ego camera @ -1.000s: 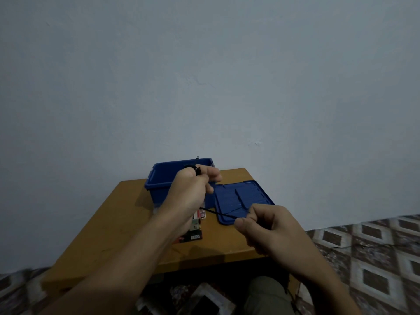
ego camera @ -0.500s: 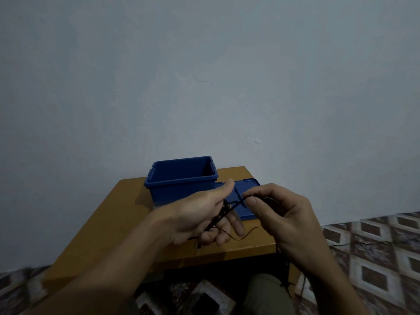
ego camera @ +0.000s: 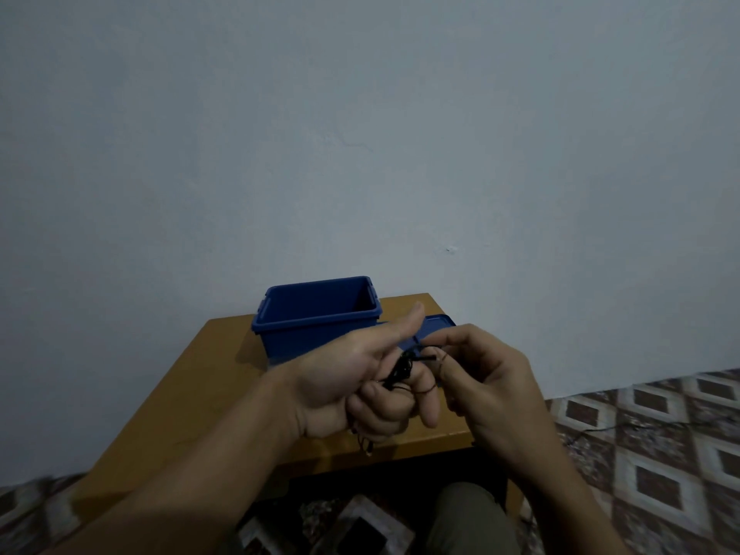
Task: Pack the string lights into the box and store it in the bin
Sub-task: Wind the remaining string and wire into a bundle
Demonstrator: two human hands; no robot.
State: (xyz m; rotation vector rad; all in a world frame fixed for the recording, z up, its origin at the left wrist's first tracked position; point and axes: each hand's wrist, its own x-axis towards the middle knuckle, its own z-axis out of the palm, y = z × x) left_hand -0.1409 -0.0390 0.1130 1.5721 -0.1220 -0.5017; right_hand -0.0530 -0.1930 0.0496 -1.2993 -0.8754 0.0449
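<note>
Two hands are counted, a left hand (ego camera: 352,378) and a right hand (ego camera: 490,388), with one dark string of lights (ego camera: 402,368) between them. One blue bin (ego camera: 316,320) and one blue lid (ego camera: 436,326) are counted on one wooden surface (ego camera: 208,378). One knee (ego camera: 464,518) is seen below.

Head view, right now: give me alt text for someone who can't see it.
Two bare hands wind thin dark string lights above a wooden table: the left hand holds the bundle, the right hand pinches the strand. Behind stand an open blue bin and its lid, against a pale wall.
</note>
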